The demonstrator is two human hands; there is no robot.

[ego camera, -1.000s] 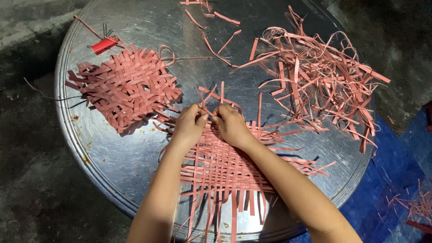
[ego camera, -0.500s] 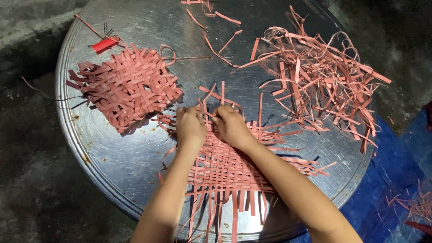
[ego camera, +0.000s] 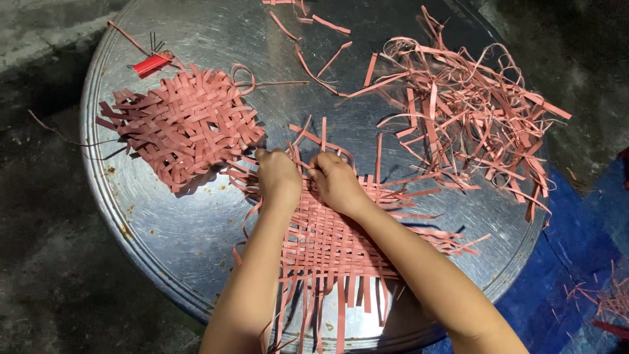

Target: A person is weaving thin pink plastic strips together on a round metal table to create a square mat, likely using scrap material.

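Both hands are down on the half-woven mat of pink paper strips (ego camera: 334,242) at the near edge of the round metal tray (ego camera: 196,223). Left hand (ego camera: 278,180) and right hand (ego camera: 337,183) sit side by side, fingers curled, pinching strips at the mat's far edge. A finished pink woven mat (ego camera: 180,124) lies toward the left edge, loose pink strips (ego camera: 465,111) toward the right.

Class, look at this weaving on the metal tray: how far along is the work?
Done: one woven mat lies aside at the tray's left. In hand: the left hand and right hand press at the far edge of a second mat. Left: its strip ends stick out loose, and a pile of strips lies unused.
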